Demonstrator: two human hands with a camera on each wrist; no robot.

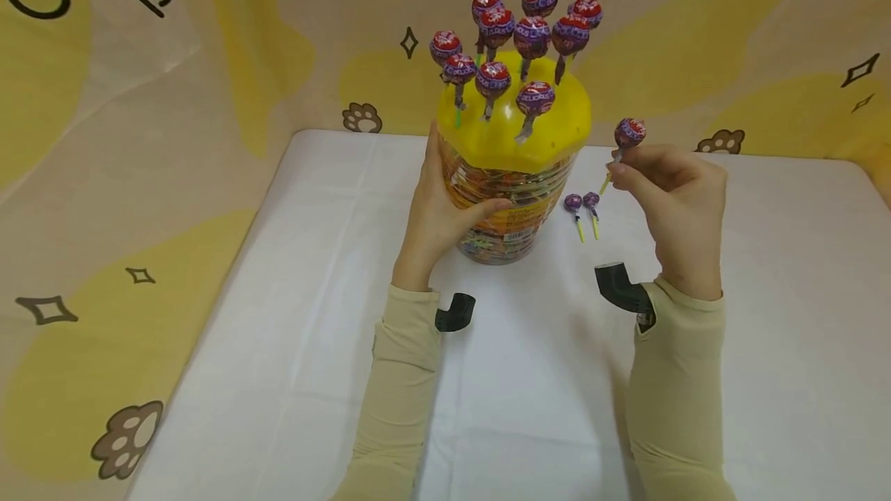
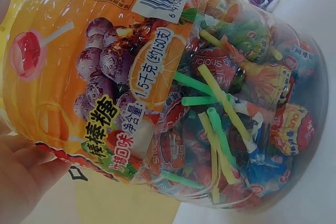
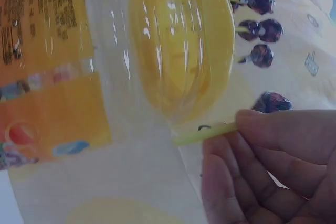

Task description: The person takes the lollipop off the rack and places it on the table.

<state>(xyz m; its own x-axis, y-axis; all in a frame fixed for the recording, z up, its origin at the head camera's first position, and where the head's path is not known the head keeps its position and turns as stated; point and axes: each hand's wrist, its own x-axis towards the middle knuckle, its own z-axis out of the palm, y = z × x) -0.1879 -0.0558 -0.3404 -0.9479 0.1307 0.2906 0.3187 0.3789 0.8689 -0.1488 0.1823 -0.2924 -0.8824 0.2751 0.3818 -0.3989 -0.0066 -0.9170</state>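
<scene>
A clear plastic jar [image 1: 515, 215] with a yellow lid [image 1: 567, 122] stands on the table. Several wrapped lollipops [image 1: 532, 38] stick up out of the lid, heads on top. My left hand [image 1: 433, 223] grips the jar's left side, thumb across its front. Just right of the jar, my right hand [image 1: 685, 211] pinches a lollipop [image 1: 629, 133] with a red and purple wrapper, its head up. In the right wrist view, its yellow-green stick [image 3: 202, 135] points toward the jar, below the lid's edge. More lollipops [image 2: 252, 145] fill the jar's lower part.
Two small purple lollipops [image 1: 573, 202] with yellow sticks lie on the white tabletop [image 1: 529, 393], between the jar and my right hand. A patterned cloth backdrop [image 1: 696, 37] rises behind the table. Black curved mounts [image 1: 455, 313] sit at both wrists.
</scene>
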